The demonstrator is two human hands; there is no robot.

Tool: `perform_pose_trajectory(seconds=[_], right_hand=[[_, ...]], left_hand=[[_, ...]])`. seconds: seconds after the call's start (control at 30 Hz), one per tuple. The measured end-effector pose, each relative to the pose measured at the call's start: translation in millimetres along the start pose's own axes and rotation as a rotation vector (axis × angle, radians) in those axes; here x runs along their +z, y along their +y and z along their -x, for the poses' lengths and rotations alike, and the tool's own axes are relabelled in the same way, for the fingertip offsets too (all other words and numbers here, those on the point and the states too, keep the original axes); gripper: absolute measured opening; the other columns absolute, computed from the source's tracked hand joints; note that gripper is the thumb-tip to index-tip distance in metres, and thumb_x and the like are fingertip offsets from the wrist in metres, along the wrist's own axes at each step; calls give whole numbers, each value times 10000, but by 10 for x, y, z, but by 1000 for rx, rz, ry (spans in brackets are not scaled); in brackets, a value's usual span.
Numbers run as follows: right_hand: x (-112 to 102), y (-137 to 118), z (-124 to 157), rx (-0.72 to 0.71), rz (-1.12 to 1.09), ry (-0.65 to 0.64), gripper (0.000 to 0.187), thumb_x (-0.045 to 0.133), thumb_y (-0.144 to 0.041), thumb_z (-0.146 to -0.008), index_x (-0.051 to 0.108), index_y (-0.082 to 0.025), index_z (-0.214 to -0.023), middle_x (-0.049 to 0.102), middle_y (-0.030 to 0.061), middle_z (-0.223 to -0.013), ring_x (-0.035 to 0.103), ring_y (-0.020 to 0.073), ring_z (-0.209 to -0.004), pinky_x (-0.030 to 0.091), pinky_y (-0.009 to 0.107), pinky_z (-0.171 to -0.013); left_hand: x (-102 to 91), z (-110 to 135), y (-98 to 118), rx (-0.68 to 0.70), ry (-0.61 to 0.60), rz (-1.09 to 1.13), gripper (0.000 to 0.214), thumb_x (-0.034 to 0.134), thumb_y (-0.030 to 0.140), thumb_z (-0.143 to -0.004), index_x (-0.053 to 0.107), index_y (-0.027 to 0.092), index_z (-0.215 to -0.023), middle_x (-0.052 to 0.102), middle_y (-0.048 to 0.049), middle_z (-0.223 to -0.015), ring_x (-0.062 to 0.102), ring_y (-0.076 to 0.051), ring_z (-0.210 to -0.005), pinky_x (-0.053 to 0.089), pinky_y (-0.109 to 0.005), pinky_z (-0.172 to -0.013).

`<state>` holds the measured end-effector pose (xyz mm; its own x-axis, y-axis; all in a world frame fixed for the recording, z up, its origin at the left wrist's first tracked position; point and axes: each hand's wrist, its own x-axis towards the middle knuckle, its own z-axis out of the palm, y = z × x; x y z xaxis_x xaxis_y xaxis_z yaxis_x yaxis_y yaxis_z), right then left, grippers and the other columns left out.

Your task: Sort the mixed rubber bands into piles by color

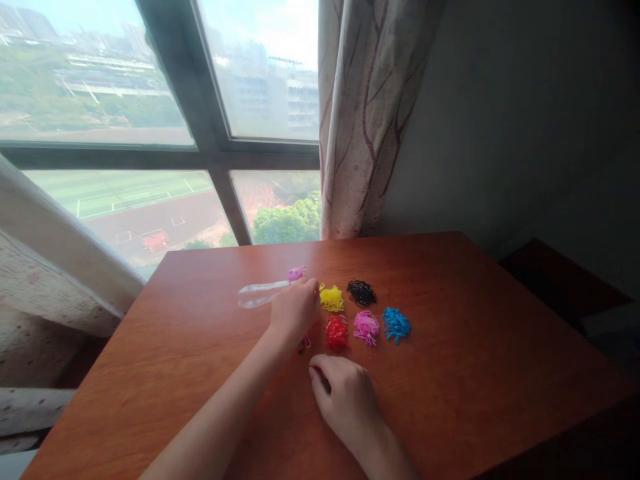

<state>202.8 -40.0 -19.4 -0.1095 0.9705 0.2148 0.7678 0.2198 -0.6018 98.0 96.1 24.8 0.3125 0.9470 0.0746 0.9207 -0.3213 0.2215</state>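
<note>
Small piles of tiny rubber bands lie on the wooden table [450, 373]: yellow [331, 298], black [361, 293], red [337, 332], pink [367, 327] and blue [396, 324]. My left hand [294, 312] is closed at the neck of a clear plastic bottle [260, 294] lying on its side, next to its pink cap [297, 273]. A few pink bands [306, 343] show just under that hand. My right hand [345, 399] rests on the table below the red pile, fingers curled; whether anything is in them is hidden.
A window [150, 133] with a dark frame is behind the table. A patterned curtain [370, 113] hangs at the table's far edge, and another curtain [45, 267] is at the left. A dark low surface [560, 280] stands to the right of the table.
</note>
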Motion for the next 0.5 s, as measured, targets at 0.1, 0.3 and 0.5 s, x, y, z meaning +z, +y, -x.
perform_pose_trajectory(seconds=[0.1,0.3,0.5], right_hand=[[-10,-7,-6,6,7,-1,169,492,-128,-880,620,-231,-841,658,-14,-740,606,144,-686,317,247,-633],[-20,-20,-11,9,18,1,172,496,-123,-878,621,-231,-832,662,-16,-739,614,143,-688,325,245,-632],[-2,-7,6,4,40,15,162,501,-136,-886,620,-230,-830,665,-15,-738,615,142,-682,328,241,-625]], left_hand=[[20,-14,15,1,-15,-18,250,432,273,-928,672,204,-947,710,-94,-944,686,-233,-797,432,-286,-658],[-55,88,-67,35,-24,-16,220,463,287,-915,675,228,-923,716,-62,-932,678,-215,-789,386,-261,-612],[-185,475,-357,26,-28,21,194,476,308,-910,660,253,-883,718,-8,-881,651,-166,-738,356,-240,-590]])
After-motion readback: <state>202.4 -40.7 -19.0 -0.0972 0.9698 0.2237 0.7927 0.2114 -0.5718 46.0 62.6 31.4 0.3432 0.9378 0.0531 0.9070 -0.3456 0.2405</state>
